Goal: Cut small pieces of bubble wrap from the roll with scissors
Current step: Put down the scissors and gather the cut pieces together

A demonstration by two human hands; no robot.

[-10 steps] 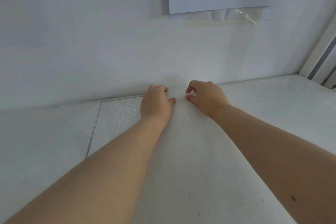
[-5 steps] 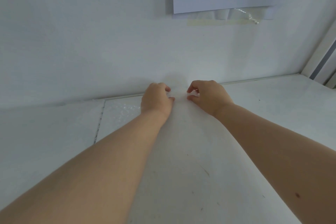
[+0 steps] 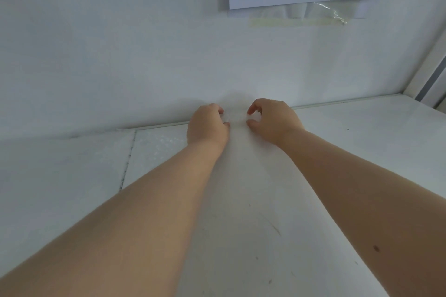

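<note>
since a second ago the left hand (image 3: 207,125) and right hand (image 3: 272,119) have drawn slightly apart, each grip pinching a small bubble wrap piece (image 3: 235,118) at the counter's (image 3: 362,132) far edge, apparently smoothing it; no scissors visible.

Head view, angled down, wall (image 3: 120,55) seemingly near

The 2 bare forearms reached forward, converging toward the far middle. The left hand (image 3: 207,125) lay knuckles up, its fingers (image 3: 220,111) curled and thumb tucked in. The right hand (image 3: 272,119) sat just beside it, apart, with forefinger and thumb bent into a pinching curve facing the left.
</note>
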